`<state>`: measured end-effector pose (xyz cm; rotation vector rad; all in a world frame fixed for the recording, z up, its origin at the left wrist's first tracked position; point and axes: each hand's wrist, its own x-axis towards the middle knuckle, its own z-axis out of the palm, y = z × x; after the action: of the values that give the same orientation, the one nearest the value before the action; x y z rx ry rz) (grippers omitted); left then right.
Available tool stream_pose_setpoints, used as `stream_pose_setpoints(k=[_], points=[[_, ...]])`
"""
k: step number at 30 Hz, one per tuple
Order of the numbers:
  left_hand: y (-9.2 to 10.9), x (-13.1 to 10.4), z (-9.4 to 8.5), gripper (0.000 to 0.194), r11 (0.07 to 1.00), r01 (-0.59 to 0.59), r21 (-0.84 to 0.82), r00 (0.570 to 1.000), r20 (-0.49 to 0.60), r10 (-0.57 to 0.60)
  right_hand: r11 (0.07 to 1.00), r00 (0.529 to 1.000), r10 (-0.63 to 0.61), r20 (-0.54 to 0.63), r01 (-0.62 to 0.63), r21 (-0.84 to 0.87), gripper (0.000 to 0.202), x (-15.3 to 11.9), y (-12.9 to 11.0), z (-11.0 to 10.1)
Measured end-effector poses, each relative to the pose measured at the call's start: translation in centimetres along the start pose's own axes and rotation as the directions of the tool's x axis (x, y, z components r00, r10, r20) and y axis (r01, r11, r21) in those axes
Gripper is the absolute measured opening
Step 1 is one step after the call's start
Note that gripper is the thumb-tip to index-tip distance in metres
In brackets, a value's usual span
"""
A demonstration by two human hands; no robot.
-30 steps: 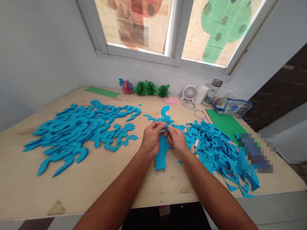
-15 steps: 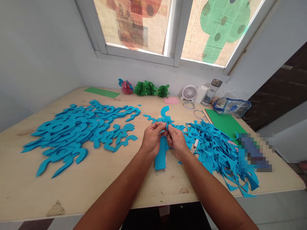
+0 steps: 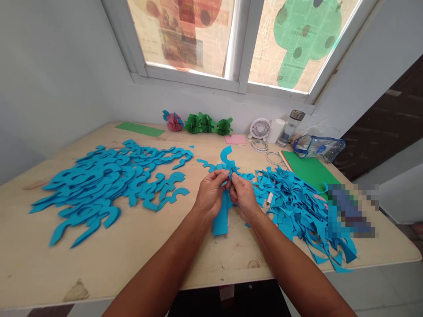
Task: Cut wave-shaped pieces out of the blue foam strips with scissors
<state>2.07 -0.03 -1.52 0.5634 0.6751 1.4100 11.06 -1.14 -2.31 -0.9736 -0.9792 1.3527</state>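
Observation:
My left hand (image 3: 211,189) and my right hand (image 3: 242,191) meet near the middle of the wooden table (image 3: 139,259), both closed on a blue paper piece (image 3: 227,154) with a curved end that rises beyond the fingertips. A flat blue strip (image 3: 220,222) lies below, between my wrists. On the left spreads a large heap of wavy blue cutouts (image 3: 105,171). A tangle of blue paper scraps (image 3: 291,198) covers the table on the right, with a white pen-like item (image 3: 270,198) among them.
Along the back stand a pink and blue paper figure (image 3: 174,122), green paper figures (image 3: 205,123), a small fan (image 3: 260,128), a bottle (image 3: 291,127) and a clear pouch (image 3: 319,149). Green sheets (image 3: 307,167) lie at right, another green sheet (image 3: 140,129) at back left.
The curved end of the held blue paper has tilted slightly left. Both hands keep their pinch in nearly the same place, and the view has shifted a little.

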Motion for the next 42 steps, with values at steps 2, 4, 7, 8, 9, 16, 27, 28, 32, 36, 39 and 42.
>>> stream_pose_setpoints(k=[2, 4, 7, 8, 9, 16, 27, 28, 32, 36, 39, 42], points=[[0.1, -0.1, 0.2, 0.023, 1.0, 0.001, -0.003, 1.0, -0.011, -0.001, 1.0, 1.0, -0.008, -0.003, 0.008, -0.009, 0.056, 0.0, 0.0, 0.0], [0.3, -0.3, 0.3, 0.023, 1.0, -0.001, -0.006, 1.0, -0.016, 0.001, 1.0, 1.0, -0.014, -0.006, 0.014, -0.022, 0.057, 0.0, 0.0, 0.0], [0.5, -0.4, 0.5, 0.023, 1.0, -0.003, -0.003, 1.0, -0.02, 0.003, 0.999, 1.0, -0.019, -0.008, 0.019, -0.039, 0.057, 0.0, -0.1, 0.0], [0.5, -0.4, 0.5, 0.023, 1.0, -0.002, 0.0, 1.0, -0.022, 0.002, 0.999, 1.0, -0.02, -0.008, 0.02, -0.042, 0.057, 0.0, -0.1, 0.0], [0.5, -0.4, 0.5, 0.024, 1.0, -0.002, 0.002, 1.0, -0.025, 0.003, 0.999, 1.0, -0.02, -0.007, 0.019, -0.046, 0.057, 0.0, -0.2, 0.0], [0.6, -0.4, 0.5, 0.024, 0.999, -0.011, 0.031, 1.0, -0.014, 0.011, 0.998, 1.0, -0.027, -0.004, 0.026, -0.062, 0.057, 0.0, -0.3, -0.1], [1.5, 0.9, -0.7, 0.028, 0.996, -0.051, 0.07, 0.992, -0.111, 0.058, 1.0, 0.995, -0.015, -0.097, 0.016, 0.004, 0.054, 0.5, 0.0, -0.5], [1.6, 1.1, -0.9, 0.029, 0.995, -0.055, 0.083, 0.991, -0.119, 0.065, 1.0, 0.993, -0.014, -0.116, 0.015, 0.009, 0.053, 0.6, 0.0, -0.6], [1.6, 1.5, -1.3, 0.032, 0.989, -0.052, 0.141, 0.989, -0.133, 0.07, 1.0, 0.99, -0.014, -0.143, 0.015, 0.009, 0.05, 0.9, 0.2, -0.8], [1.2, 1.6, -1.4, 0.036, 0.972, -0.083, 0.221, 0.984, -0.137, 0.115, 1.0, 0.992, -0.013, -0.128, 0.012, -0.011, 0.048, 0.9, 0.3, -0.8], [0.8, 1.5, -1.3, 0.037, 0.949, -0.131, 0.287, 0.977, -0.126, 0.173, 1.0, 0.991, -0.021, -0.132, 0.02, -0.009, 0.046, 0.9, 0.3, -0.8], [0.6, 1.2, -1.0, 0.034, 0.922, -0.159, 0.353, 0.974, -0.094, 0.205, 0.999, 0.987, -0.032, -0.157, 0.032, 0.001, 0.043, 1.0, 0.4, -1.0]])
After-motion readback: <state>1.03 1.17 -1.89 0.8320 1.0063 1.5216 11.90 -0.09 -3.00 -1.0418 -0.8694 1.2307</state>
